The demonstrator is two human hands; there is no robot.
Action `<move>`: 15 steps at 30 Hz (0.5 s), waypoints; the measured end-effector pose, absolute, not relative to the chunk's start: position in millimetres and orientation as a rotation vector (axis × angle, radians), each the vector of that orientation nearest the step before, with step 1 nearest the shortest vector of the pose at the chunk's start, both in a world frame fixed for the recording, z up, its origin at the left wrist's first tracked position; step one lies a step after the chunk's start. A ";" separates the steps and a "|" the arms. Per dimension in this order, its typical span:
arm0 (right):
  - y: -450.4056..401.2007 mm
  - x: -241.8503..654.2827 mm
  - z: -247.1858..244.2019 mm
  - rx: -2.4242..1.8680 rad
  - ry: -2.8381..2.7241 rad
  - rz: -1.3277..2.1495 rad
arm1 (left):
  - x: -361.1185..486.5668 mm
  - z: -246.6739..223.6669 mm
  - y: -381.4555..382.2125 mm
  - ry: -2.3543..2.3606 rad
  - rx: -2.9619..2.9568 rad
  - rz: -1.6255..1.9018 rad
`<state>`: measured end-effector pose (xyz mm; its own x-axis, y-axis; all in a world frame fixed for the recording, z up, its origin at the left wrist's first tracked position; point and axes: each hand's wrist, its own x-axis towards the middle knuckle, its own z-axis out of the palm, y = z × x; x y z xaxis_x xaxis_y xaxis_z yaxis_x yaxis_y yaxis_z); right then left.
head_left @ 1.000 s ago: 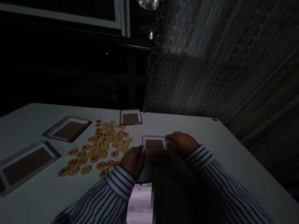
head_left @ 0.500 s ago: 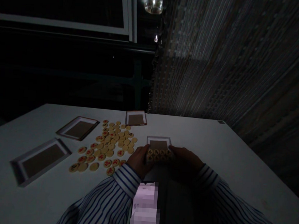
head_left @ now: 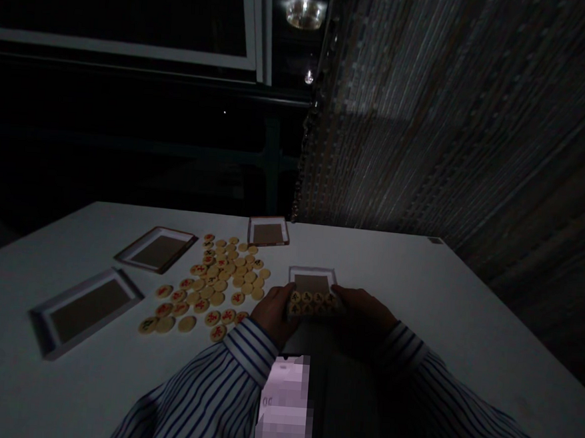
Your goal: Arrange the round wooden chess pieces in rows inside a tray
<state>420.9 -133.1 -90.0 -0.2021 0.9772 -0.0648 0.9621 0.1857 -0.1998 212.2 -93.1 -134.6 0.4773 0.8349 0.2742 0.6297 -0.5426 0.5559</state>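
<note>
Well, left hand (head_left: 273, 311): holding the box (head_left: 312, 282) on its left.
Right hand (head_left: 366, 309): holding its right side, just as near.
Box: between them, right of the loose discs (head_left: 229, 268); can't tell its long way.

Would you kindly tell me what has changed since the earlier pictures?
The right hand has moved nearer, from the far right corner of the small box down its right side. The left hand stays at the left side; the scattered discs and three other boxes lie as before.
</note>
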 end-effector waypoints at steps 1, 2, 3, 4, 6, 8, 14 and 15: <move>-133.1 421.1 -90.4 -1.916 -2.357 0.313 | 212.2 -134.7 -92.9 1.226 2.349 0.741; -133.0 421.5 -91.3 -1.899 -2.352 0.331 | 212.3 -134.8 -92.8 1.228 2.349 0.737; -132.6 422.4 -92.8 -1.882 -2.346 0.350 | 212.4 -135.1 -92.6 1.231 2.350 0.734; -132.0 423.8 -94.9 -1.868 -2.342 0.359 | 212.5 -135.3 -92.4 1.231 2.352 0.732; -130.1 427.8 -99.9 -1.841 -2.352 0.373 | 212.8 -135.3 -92.2 1.228 2.357 0.729; -128.5 432.6 -104.4 -1.848 -2.367 0.359 | 212.9 -134.4 -92.5 1.229 2.355 0.731; -133.9 440.0 -102.5 -1.848 -2.192 0.122 | 212.6 -121.9 -97.6 1.266 2.338 0.782; -135.5 439.8 -100.3 -1.832 -2.147 0.077 | 212.7 -118.7 -98.8 1.277 2.334 0.805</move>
